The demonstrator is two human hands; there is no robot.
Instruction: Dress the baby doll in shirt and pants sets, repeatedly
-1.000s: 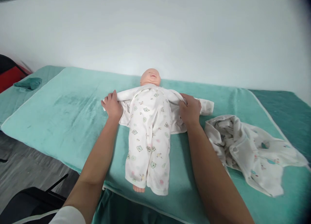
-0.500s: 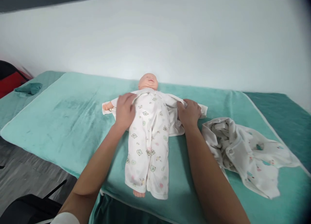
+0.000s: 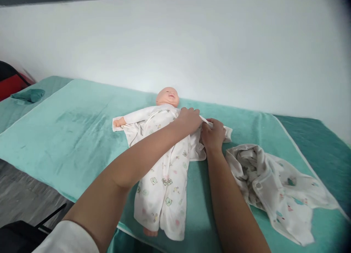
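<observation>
A baby doll (image 3: 168, 96) lies on its back on the teal bed cover, head toward the wall. It wears white baby clothes (image 3: 164, 187) printed with small animals, with a white layer spread out under both arms. My left hand (image 3: 189, 120) crosses over the doll's chest, its fingers closed on the cloth near the shoulder at the right. Beside it, my right hand (image 3: 213, 135) grips the same white cloth by the doll's sleeve. A fold of fabric stretches between the two hands. The fingertips are partly hidden, and my left forearm covers part of the doll's middle.
A crumpled white printed baby garment (image 3: 274, 187) lies to the right of my right forearm. The teal cover (image 3: 68, 132) runs over the bed, against a white wall (image 3: 175, 44). A red and black item (image 3: 11, 84) sits at the far left, and a black object (image 3: 22, 238) at lower left.
My left hand has moved right, from the doll's left-hand side in the picture across its chest to beside my right hand. My right hand stays at the sleeve. The view has shifted slightly.
</observation>
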